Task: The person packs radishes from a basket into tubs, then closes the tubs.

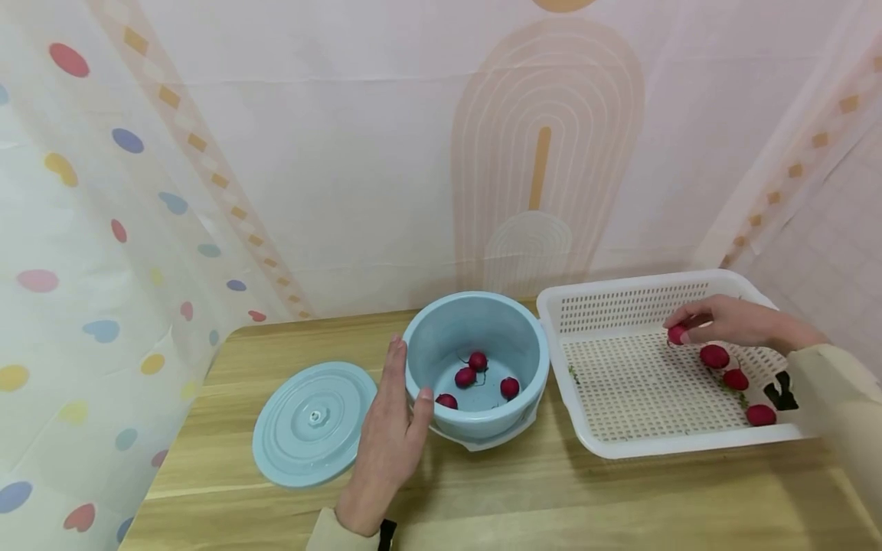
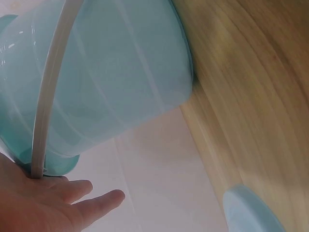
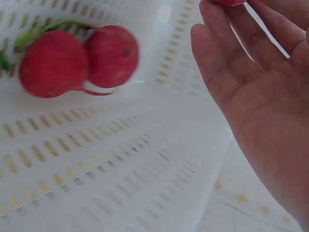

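Observation:
A light blue bucket (image 1: 475,421) stands mid-table with several red radishes (image 1: 465,377) lying on its bottom. My left hand (image 1: 393,428) rests against the bucket's left side near the rim, its fingers straight; in the left wrist view the bucket's pale handle (image 2: 50,87) hangs beside the fingers. Over the white perforated basket (image 1: 599,446), my right hand (image 1: 737,320) pinches a radish (image 1: 677,334) between thumb and fingers. Three more radishes (image 1: 714,356) lie along the basket's right part, below that hand. Only the edge of the held radish shows in the right wrist view.
A round blue lid (image 1: 313,428) with a small central knob lies flat on the wooden table (image 1: 496,490), left of the bucket. The basket stands close to the bucket's right side. A patterned curtain (image 1: 358,191) hangs behind the table's back edge.

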A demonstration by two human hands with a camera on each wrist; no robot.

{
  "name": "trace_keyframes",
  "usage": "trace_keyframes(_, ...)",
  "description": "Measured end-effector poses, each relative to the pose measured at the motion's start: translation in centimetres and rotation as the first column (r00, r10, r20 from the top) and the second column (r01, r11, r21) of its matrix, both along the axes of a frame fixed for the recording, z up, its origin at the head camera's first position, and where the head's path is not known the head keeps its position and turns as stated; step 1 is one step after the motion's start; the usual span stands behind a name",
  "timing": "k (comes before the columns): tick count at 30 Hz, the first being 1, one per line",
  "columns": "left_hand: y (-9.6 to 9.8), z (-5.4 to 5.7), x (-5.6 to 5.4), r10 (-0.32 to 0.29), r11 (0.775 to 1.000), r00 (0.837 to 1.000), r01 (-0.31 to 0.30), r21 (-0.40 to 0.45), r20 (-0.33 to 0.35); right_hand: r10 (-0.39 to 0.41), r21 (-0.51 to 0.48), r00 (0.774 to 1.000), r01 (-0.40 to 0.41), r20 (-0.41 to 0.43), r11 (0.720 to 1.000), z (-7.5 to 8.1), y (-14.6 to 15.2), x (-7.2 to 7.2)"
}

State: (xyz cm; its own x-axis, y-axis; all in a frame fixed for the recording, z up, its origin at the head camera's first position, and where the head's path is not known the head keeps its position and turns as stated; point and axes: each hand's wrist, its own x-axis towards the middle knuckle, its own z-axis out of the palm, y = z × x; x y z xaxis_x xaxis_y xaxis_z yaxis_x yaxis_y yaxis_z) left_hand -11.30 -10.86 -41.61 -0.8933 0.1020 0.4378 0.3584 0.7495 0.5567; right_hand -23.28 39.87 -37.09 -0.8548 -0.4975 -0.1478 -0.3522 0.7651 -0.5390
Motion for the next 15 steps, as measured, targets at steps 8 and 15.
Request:
trace_keyframes(8,0.0,0.4,-0.3,0.006,1.0,1.0,-0.006,-0.024,-0.019,-0.067,-0.059,0.993,0.061,-0.098,0.996,2.0,-0.3,1.0)
trace_keyframes(15,-0.2,0.7,-0.2,0.022,0.998,1.0,-0.022,-0.055,-0.008,-0.107,-0.09,0.983,0.095,-0.147,0.991,3.5,-0.7,2.3)
